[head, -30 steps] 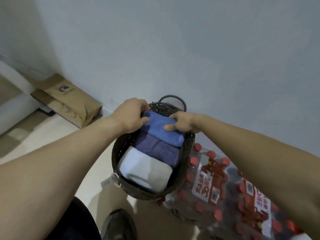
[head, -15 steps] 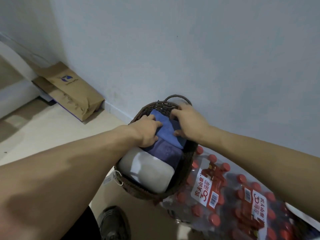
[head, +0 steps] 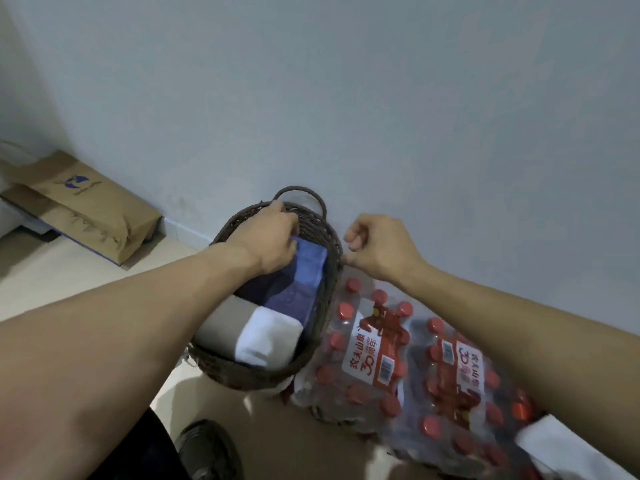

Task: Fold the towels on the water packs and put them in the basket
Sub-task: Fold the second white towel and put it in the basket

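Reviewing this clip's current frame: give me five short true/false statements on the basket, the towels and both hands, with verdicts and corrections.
1. Three folded towels lie in the basket. True: the light blue towel, the dark blue towel and the white towel.
2. The right hand grips the light blue towel. False: it is outside the basket rim, fingers curled, holding nothing.
3. The left hand is inside the basket, on the light blue towel. True.
4. The water packs lie left of the basket. False: they lie to its right.
5. The white towel is nearest the wall. False: it is at the near end.
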`<state>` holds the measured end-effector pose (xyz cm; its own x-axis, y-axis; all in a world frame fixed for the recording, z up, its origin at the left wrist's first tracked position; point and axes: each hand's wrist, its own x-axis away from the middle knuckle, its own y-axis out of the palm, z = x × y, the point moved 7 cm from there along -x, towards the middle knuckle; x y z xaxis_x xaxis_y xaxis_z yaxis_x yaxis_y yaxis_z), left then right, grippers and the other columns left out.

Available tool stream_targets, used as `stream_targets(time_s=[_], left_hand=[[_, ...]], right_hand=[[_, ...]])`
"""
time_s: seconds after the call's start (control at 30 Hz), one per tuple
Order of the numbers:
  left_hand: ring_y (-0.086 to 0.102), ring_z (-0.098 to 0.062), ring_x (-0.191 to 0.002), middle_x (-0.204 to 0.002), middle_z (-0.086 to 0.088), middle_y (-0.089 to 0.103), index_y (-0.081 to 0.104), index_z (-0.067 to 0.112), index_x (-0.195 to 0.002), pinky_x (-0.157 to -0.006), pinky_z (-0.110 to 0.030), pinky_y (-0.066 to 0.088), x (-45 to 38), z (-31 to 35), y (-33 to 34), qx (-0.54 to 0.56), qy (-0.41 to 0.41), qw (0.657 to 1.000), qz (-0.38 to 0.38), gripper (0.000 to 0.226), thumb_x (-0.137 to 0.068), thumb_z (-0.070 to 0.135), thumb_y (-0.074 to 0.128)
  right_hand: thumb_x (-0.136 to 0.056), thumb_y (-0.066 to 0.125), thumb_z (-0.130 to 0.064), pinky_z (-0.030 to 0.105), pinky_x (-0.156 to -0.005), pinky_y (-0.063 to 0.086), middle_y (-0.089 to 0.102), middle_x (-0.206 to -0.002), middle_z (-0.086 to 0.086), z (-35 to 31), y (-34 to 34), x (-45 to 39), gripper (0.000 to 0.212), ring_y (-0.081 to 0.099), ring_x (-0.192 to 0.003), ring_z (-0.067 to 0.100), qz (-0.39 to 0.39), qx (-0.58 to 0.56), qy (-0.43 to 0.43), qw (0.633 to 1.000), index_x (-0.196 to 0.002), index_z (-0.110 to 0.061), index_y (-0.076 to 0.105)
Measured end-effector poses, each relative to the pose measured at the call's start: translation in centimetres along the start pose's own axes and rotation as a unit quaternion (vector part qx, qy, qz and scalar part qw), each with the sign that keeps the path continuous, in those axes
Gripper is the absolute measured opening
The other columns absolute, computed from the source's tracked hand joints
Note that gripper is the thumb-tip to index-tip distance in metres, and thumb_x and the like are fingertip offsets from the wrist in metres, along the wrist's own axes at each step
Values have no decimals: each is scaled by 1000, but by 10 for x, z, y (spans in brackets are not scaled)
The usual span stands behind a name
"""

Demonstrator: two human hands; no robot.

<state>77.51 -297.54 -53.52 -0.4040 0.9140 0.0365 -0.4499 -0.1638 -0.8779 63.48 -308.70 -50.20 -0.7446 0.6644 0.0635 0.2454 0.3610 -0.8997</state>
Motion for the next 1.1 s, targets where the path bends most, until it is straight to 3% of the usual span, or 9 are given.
stream_targets(time_s=[0.1, 0.23, 0.33, 0.53, 0.7, 0.8, 0.87, 0.97, 1.1], left_hand=[[62, -27, -93, -99, -6, 67, 66, 13, -93, -86, -37, 50, -1, 68, 1, 46, 80, 996, -12, 11, -86, 17, 58], [64, -25, -85, -90, -6, 71, 67, 9, -90, -69, -25, 43, 3, 168, 32, 51, 168, 981, -78, 13, -87, 14, 56], [65, -25, -87, -94, -8, 72, 69, 8, -93, -68, -22, 42, 12, 240, 64, 43, 220, 966, -126, 16, -87, 14, 55], [64, -27, -87, -87, -3, 67, 66, 10, -91, -72, -29, 48, 39, 345, 134, 31, 279, 938, -204, 13, -91, 18, 55], [63, -26, -87, -94, -6, 68, 64, 10, -92, -79, -38, 54, 57, 385, 189, 32, 269, 925, -265, 14, -90, 18, 53], [62, -24, -95, -100, -2, 66, 62, 10, -102, -76, -32, 49, 62, 403, 216, 58, 248, 925, -283, 16, -90, 19, 56], [60, -22, -98, -107, -2, 63, 59, 13, -117, -76, -26, 44, 63, 416, 232, 81, 235, 926, -284, 27, -91, 22, 58], [57, -21, -103, -122, -5, 56, 49, 18, -132, -86, -27, 46, 63, 435, 259, 116, 207, 928, -288, 45, -91, 30, 61], [53, -18, -112, -132, 0, 45, 42, 27, -139, -93, -27, 43, 62, 456, 280, 196, 179, 926, -268, 60, -86, 39, 68]], right_hand=[[-67, 88, -16, 5, -50, 41, 67, -68, -9, 63, -49, 45, 26, 61, -57, -1, -8, -52, 105, 993, -78, -22, 65], [-70, 85, -2, 19, -51, 47, 66, -71, -2, 159, -95, 125, 29, 60, -59, 9, -44, -133, 238, 961, -92, -9, 68], [-70, 83, 3, 26, -58, 47, 62, -77, 2, 220, -121, 186, 34, 57, -61, 11, -61, -147, 302, 940, -100, -5, 68], [-63, 92, -18, 23, -69, 47, 69, -88, -1, 312, -160, 269, 35, 66, -81, 18, -4, 4, 346, 938, -90, -15, 69], [-68, 87, -39, 31, -95, 46, 51, -135, 11, 371, -148, 300, 70, 55, -117, 27, -44, 82, 395, 914, -129, -24, 56], [-75, 78, -49, 36, -83, 52, 44, -141, 11, 389, -125, 314, 80, 51, -118, 32, -75, 26, 419, 905, -141, -30, 38], [-82, 73, -46, 32, -75, 49, 49, -137, 9, 393, -116, 315, 74, 53, -116, 31, -80, 40, 402, 911, -142, -28, 35], [-89, 66, -32, 29, -84, 42, 61, -126, 9, 394, -128, 307, 37, 57, -112, 28, -9, 78, 386, 919, -122, -20, 56], [-91, 58, -15, 30, -72, 56, 71, -98, 10, 393, -148, 303, 16, 67, -87, 25, 44, 32, 409, 911, -101, -11, 70]])
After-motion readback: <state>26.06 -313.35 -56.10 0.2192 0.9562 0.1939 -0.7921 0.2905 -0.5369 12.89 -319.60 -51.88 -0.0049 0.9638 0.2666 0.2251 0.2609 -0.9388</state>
